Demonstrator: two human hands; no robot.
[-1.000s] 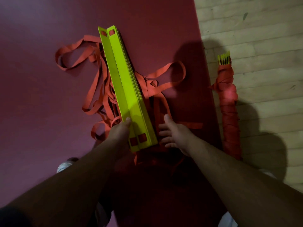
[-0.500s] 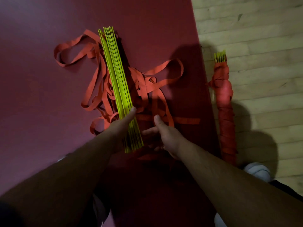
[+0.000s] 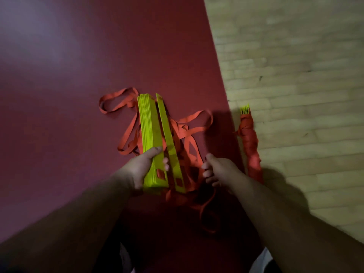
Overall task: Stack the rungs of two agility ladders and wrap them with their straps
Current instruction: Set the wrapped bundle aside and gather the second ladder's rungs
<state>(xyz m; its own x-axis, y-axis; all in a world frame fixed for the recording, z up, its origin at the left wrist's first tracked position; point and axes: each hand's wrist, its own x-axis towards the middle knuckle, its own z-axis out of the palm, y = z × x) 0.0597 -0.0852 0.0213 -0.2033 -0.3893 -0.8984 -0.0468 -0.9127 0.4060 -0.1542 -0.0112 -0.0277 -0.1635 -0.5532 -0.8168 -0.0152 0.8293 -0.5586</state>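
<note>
Head view looks down on my two hands over a dark red mat [image 3: 98,56]. My left hand [image 3: 141,168] grips the near end of a stack of rungs [image 3: 148,131], thumb laid across its top face and fingertips showing on its right side. The stack stands on edge and runs away from that hand. Just right of those fingertips a single rung [image 3: 167,134] leans apart from the stack, with a narrow gap between them. The rungs are flat, thin, stiff-looking strips, bright yellow-green, each with a square slot near the end where orange shows through. Orange straps [image 3: 189,133] lie in loose flat loops on the mat, left and right of the stack, beyond both hands and trailing back under my right wrist. My right hand [image 3: 218,170] hovers over the straps with fingers curled and thumb up; I cannot tell whether it pinches a strap. Right of that hand, on the pale wooden floor [image 3: 295,85] just beside the mat's edge, lies a wrapped bundle [image 3: 251,150]. Orange strap is wound tightly round it, and yellow-green rung tips poke from its far end.
</note>
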